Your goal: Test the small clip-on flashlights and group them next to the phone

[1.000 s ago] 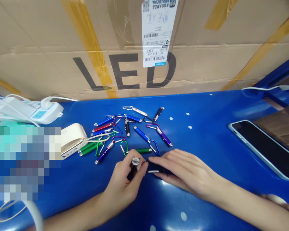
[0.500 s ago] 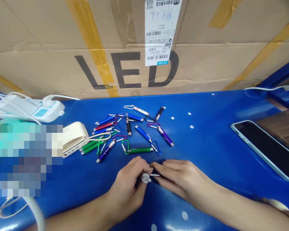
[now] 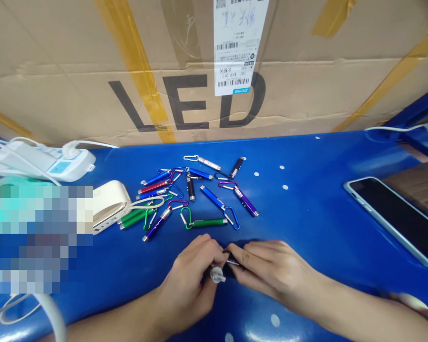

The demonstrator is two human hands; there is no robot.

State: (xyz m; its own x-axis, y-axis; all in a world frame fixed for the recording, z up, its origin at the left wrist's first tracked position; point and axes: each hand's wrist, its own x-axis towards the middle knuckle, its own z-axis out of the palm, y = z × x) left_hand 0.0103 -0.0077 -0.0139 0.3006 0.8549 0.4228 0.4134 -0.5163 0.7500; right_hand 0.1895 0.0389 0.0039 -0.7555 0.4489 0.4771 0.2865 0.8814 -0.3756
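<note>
My left hand [image 3: 189, 280] and my right hand [image 3: 271, 270] meet low on the blue bench, both closed around a small black keychain flashlight [image 3: 228, 270]. Its body is mostly hidden by my fingers. A silver screw-head end cap [image 3: 217, 274] sticks out below my left fingers, and a thin silver metal pin [image 3: 232, 261] shows between my hands. Just above my hands lie a green keychain flashlight with a carabiner [image 3: 209, 223] and a blue one [image 3: 212, 197]. Neither hand touches them.
Several more keychain flashlights with carabiners lie in a loose heap [image 3: 171, 190] on the blue bench [image 3: 306, 228]. A cream power bank [image 3: 109, 204] and white power strip [image 3: 46, 164] stand left, a phone [image 3: 392, 218] right, and a taped LED carton [image 3: 185, 102] behind.
My hands have closed together around the black flashlight. The silver pin, earlier apart near my right fingers, now lies between them, and the silver cap has moved lower and turned.
</note>
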